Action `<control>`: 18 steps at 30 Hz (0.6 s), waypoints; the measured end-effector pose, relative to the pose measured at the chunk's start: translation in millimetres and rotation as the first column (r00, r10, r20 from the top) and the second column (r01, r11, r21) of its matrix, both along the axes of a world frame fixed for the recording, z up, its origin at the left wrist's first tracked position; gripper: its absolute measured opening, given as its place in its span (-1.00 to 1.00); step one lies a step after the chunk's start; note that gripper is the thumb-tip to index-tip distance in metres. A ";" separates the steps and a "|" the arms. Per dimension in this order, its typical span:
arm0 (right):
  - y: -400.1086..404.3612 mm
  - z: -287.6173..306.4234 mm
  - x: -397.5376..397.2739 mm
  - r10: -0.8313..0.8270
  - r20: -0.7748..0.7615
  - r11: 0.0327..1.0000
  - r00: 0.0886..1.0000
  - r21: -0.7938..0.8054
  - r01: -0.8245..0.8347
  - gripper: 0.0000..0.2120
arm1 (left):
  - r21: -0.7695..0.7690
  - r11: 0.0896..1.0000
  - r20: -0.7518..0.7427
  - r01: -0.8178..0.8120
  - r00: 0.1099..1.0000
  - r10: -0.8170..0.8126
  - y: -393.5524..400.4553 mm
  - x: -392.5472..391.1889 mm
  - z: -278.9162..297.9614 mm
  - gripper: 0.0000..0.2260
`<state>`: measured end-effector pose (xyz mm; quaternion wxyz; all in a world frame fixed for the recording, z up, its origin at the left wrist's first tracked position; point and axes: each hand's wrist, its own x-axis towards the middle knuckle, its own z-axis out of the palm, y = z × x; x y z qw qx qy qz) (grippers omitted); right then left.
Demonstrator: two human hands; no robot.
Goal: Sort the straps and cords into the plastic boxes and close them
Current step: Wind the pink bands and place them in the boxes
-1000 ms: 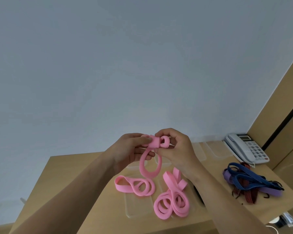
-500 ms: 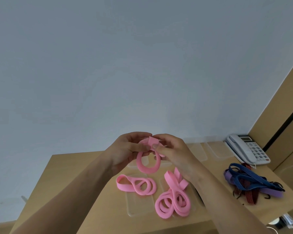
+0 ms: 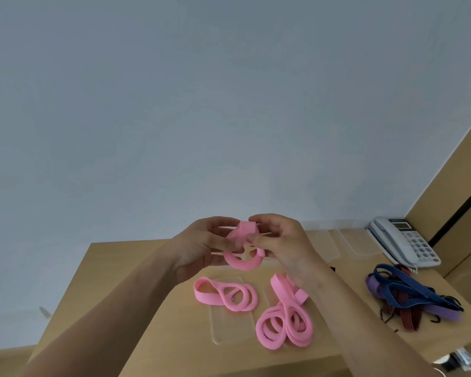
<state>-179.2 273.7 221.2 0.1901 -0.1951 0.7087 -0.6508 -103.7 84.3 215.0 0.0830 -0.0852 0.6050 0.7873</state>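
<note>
On table [image 3: 136,303]: two pink coils [image 3: 225,294]; hands [image 3: 256,240] grip third.

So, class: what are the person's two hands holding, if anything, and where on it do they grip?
Both the left hand and right hand pinch one coiled pink strap at its folded top, with its loops hanging below.

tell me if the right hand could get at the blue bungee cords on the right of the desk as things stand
Probably not at once: the right hand and left hand both pinch a pink strap. The blue bungee cords themselves lie uncovered.
</note>
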 end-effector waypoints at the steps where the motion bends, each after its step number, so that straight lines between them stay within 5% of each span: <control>1: -0.5 -0.4 0.3 -0.013 -0.010 1.000 1.000 0.009 0.013 -0.70 | -0.028 0.999 0.014 0.022 1.000 -0.021 -1.0 0.9 0.5 -0.53; 6: -3.4 -4.1 5.2 -0.003 -0.044 1.000 0.999 0.029 0.005 -0.61 | -0.059 0.998 0.026 0.024 0.999 -0.023 -2.1 4.6 -0.4 -0.72; 18: -26.9 -16.7 22.4 0.008 -0.168 1.000 0.986 0.007 -0.007 -0.54 | -0.004 0.999 0.048 0.054 0.997 -0.054 -20.6 15.5 -8.6 -0.67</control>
